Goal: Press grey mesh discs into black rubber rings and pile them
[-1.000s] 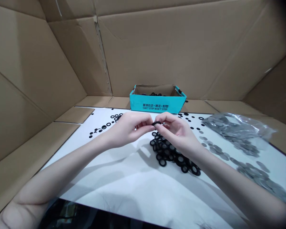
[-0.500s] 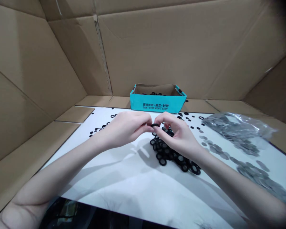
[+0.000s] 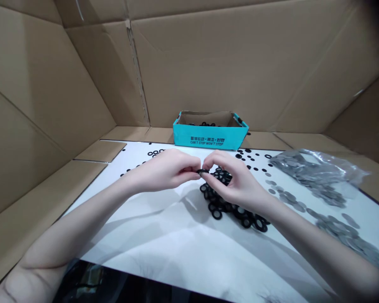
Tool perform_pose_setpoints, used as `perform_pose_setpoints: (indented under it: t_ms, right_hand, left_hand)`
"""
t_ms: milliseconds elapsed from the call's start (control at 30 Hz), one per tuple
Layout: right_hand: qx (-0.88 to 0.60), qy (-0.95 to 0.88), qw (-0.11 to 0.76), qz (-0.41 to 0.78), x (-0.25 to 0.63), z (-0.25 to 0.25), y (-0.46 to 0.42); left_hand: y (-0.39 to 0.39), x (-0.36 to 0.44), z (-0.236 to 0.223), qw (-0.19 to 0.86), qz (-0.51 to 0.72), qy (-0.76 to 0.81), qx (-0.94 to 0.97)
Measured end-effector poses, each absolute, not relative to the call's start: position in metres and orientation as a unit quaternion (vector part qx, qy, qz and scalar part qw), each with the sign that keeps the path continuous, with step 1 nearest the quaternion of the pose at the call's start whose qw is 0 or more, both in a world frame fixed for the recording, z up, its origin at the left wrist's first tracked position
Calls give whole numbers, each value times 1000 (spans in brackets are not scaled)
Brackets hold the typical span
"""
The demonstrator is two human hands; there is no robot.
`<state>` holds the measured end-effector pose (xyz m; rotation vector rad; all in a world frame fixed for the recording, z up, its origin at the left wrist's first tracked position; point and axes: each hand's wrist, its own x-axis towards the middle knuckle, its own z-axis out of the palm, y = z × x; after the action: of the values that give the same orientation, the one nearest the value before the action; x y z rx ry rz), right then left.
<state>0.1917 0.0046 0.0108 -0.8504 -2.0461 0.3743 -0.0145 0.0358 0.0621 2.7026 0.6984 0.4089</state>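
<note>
Between the fingertips of both hands is a small black ring, held above the white tabletop. My left hand pinches its left side with thumb and fingers closed. On the other side my right hand grips it between thumb and index finger. The fingers cover much of the ring, so I cannot tell whether a disc sits inside it. Below and partly behind my right hand lies a pile of black rings, many with pale grey centres.
A turquoise open box holding black pieces stands at the back. Grey discs spread along the right, near a clear plastic bag of similar discs. Loose black rings lie at the back left. Cardboard walls enclose the table.
Both hands have dropped slightly, still gripping the black ring between them. The view has shifted a little; the pile and box look unchanged.
</note>
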Motion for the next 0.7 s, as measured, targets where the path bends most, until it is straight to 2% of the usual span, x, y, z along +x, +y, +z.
perform_pose_setpoints:
  t_ms: [133,300,500,700]
  right_hand:
    - [-350,-848,385,102,191,4,6]
    - [-384,-781,457,183,188,5,5]
    - [-429,-693,485,317,189,14,3]
    - [-412,-730,484,251,191,13,4]
  left_hand:
    - [33,-14,61,74,175,271,944]
    - [29,-15,61,33,187,290,938]
    - [32,-6,46,135,241,278,920]
    - [36,-6,49,253,245,243,904]
